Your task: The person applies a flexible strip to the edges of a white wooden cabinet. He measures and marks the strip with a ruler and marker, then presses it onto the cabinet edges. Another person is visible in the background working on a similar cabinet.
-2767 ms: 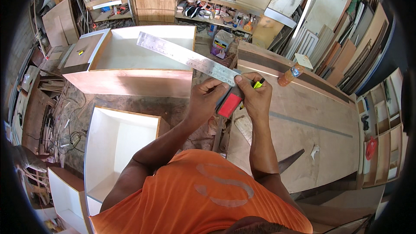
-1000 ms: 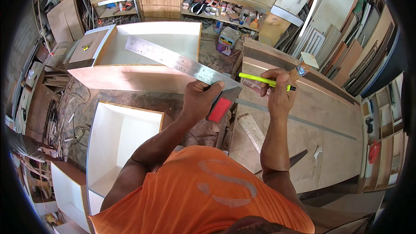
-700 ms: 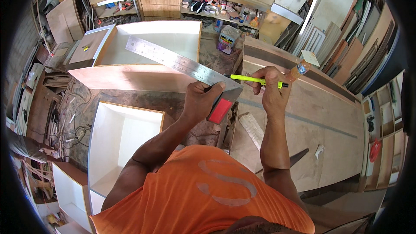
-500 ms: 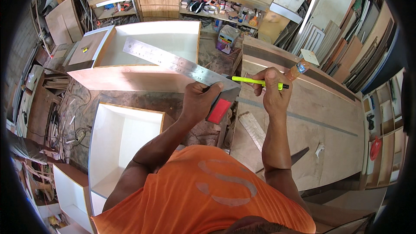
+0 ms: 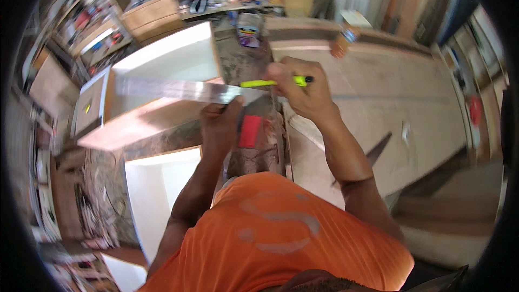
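Observation:
My left hand [image 5: 219, 124] is closed round a try square [image 5: 178, 90], gripping it where the steel blade meets the dark stock with a red panel. The long blade points left, almost level, above the white-lined cabinet box. My right hand [image 5: 308, 86] pinches a yellow-green pen [image 5: 258, 83] with a black end. Its left tip is beside the upper edge of the blade; whether they touch, I cannot tell. Motion blurs the picture, and the blade's markings are unreadable.
A white-lined cabinet box [image 5: 162, 57] lies ahead left, with another white-lined box [image 5: 146, 184] nearer. On the plywood bench [image 5: 427, 103] at right are a bottle of orange-brown liquid [image 5: 344, 41] and a handsaw [image 5: 378, 149]. A paint tub [image 5: 249, 30] stands beyond.
The view has turned, shifting the surroundings. The try square has swung from a steep slant to nearly level, and both hands appear farther left. Each hand keeps its hold.

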`<state>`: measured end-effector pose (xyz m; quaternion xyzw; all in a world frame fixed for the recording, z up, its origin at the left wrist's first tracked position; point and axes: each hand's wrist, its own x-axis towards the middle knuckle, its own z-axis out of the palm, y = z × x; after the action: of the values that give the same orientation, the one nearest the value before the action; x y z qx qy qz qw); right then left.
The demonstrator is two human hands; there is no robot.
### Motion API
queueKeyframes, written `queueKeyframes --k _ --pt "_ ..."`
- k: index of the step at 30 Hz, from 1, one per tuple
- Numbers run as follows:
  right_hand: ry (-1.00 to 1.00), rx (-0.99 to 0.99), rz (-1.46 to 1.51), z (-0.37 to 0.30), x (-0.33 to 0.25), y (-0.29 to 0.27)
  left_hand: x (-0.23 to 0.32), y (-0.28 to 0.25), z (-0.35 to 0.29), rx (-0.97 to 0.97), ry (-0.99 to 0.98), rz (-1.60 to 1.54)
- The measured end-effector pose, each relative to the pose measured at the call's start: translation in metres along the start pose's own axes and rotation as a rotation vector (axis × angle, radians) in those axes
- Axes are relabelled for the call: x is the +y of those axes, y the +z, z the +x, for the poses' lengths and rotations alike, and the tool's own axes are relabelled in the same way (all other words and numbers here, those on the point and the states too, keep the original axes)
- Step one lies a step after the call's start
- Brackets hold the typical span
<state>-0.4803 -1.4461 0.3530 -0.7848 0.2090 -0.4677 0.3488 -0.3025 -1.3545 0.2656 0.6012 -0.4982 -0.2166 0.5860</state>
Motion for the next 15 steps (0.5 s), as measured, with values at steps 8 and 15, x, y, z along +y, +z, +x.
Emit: queueKeyframes --k 8,15 --pt "0.205 0.252 0.163 -0.055 0.029 -0.049 0.006 0.034 0.001 0.022 -0.242 -0.53" --pt "0.312 0.336 0.336 -0.073 0.045 -0.044 -0.004 0.043 0.01 -0.108 -0.327 -0.319"
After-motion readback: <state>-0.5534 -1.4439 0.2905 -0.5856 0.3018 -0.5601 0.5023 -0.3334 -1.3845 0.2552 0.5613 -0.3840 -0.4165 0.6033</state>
